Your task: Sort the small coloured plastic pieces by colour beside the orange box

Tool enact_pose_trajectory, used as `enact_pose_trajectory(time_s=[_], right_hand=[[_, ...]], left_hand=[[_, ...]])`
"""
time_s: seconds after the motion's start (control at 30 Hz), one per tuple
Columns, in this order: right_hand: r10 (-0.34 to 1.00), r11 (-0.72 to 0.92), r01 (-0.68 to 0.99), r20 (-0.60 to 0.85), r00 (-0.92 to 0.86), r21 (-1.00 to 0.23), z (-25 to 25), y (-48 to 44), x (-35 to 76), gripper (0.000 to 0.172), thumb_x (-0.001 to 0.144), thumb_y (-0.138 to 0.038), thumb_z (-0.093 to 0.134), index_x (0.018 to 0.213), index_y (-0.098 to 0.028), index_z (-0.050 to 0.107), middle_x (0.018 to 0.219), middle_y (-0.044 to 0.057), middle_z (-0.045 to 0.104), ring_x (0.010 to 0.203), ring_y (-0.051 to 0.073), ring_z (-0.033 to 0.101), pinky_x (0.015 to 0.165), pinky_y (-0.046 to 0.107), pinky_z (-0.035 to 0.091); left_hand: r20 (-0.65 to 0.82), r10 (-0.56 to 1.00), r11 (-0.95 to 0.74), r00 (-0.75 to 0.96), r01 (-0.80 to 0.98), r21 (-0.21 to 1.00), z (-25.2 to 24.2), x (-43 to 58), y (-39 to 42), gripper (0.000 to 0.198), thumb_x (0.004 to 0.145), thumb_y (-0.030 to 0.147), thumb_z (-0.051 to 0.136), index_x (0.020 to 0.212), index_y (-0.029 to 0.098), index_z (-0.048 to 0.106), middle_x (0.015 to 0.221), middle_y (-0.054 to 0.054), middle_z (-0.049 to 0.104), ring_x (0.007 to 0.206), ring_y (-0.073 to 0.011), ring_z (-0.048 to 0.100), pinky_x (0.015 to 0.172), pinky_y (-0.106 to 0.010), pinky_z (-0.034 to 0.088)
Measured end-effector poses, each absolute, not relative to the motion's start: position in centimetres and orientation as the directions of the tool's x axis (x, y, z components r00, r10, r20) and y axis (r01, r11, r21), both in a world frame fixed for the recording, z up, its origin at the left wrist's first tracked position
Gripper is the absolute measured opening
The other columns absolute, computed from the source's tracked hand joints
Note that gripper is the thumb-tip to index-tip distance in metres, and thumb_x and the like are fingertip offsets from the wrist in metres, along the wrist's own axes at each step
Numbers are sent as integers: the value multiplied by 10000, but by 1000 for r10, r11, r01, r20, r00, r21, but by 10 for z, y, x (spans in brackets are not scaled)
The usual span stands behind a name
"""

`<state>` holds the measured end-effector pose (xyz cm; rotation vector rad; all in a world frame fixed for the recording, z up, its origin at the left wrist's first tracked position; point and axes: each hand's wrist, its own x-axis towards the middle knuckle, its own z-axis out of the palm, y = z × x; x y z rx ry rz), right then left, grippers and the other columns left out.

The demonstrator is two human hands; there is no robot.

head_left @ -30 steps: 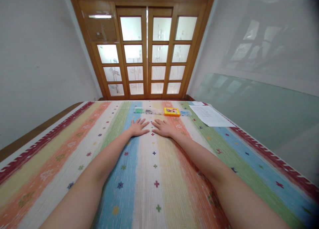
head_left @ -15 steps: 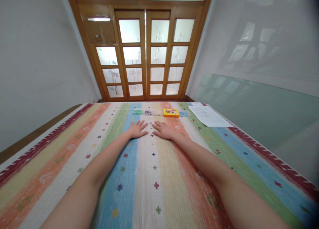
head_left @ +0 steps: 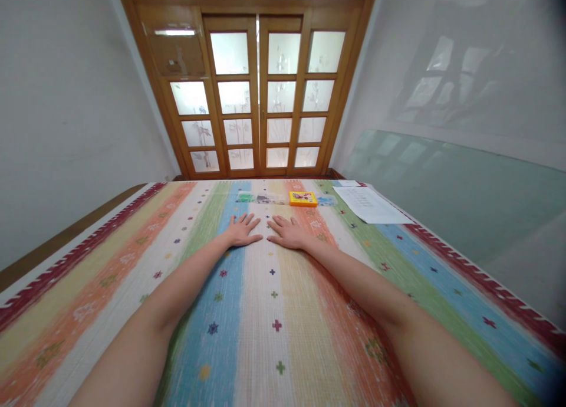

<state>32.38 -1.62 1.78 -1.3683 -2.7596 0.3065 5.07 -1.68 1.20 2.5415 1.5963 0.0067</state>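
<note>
My left hand (head_left: 242, 230) lies flat on the striped tablecloth (head_left: 260, 312), fingers spread, holding nothing. Close beside it on the right, my right hand (head_left: 288, 232) rests palm down, its fingers also apart and no object under them that I can see. Just beyond my right hand is a yellow and orange box (head_left: 303, 199) with a printed top. A clear packet with green contents (head_left: 245, 197) lies beyond my left hand. Next to it is a clear packet with dark contents (head_left: 267, 199). A clear packet with blue contents (head_left: 326, 200) sits right of the box.
White printed sheets (head_left: 371, 205) lie at the table's far right. A greenish glass panel (head_left: 455, 189) leans along the right wall. Wooden doors with glass panes (head_left: 259, 94) stand beyond the far table edge.
My right hand has shifted very slightly to the left, towards my left hand. The box and packets have stayed in place.
</note>
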Motion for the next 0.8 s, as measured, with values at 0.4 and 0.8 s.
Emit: enact_pose_trajectory(time_s=[0.4, 0.8], right_hand=[[788, 593, 775, -42, -615, -219, 16, -17, 324, 911, 975, -835, 310, 1706, -297, 229, 1772, 112, 138, 1643, 344, 105, 1289, 652, 56], [770, 626, 752, 15, -638, -205, 13, -16, 327, 871, 994, -817, 312, 1688, -290, 299, 1760, 115, 201, 1631, 342, 172, 1296, 613, 110]], left_hand=[[-45, 886, -453, 462, 882, 128, 9, 49, -17, 904, 940, 861, 340, 1695, 378, 217, 1786, -74, 106, 1640, -405, 86, 1260, -711, 20], [53, 853, -522, 520, 843, 128, 2, 25, -23, 847, 977, 811, 352, 1677, 336, 312, 1770, -76, 201, 1627, -357, 195, 1303, -575, 77]])
